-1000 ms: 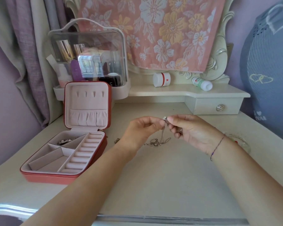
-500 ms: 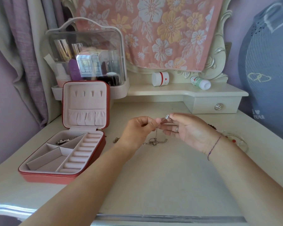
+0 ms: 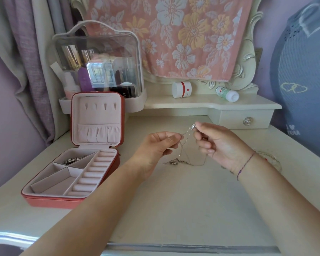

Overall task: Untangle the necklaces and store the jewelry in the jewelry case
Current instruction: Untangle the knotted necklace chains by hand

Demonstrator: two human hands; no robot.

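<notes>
1. Centrally, the necklaces (image 3: pixel 187 146) hang as thin silver chains between both hands, above the table (image 3: pixel 174 209).
2. Their lower ends lie on the table in a small tangle (image 3: pixel 174 161), just below and between the hands.
3. Left hand (image 3: pixel 159 145): thumb and forefinger pinch a chain strand at the fingertips, other fingers curled in, palm turned right.
4. Right hand (image 3: pixel 220 143): fingertips pinch a shiny pendant (image 3: pixel 191 128) at the top of the chains, remaining fingers curled. It is slightly higher than the left hand, and the hands are near each other but apart.
5. A thin thread bracelet (image 3: pixel 246 165) is on the right wrist.
6. Beaded jewelry (image 3: pixel 272 159) lies on the table just beyond the right wrist, partly hidden by the arm.
7. Case (image 3: pixel 50 201): red, open, on the table left of the hands, lid upright with a pink lining.
8. One silver piece (image 3: pixel 72 160) sits in its back-left compartment. Ring rolls (image 3: pixel 92 172) run along its right side.
9. Behind the case stands a clear organizer (image 3: pixel 100 61) with cosmetics.
10. On the back shelf, a white jar (image 3: pixel 181 89) and a bottle (image 3: pixel 227 93) lie on their sides above a drawer (image 3: pixel 246 121).
11. A floral cloth (image 3: pixel 174 34) hangs behind, with a curtain (image 3: pixel 26 52) at far left.
</notes>
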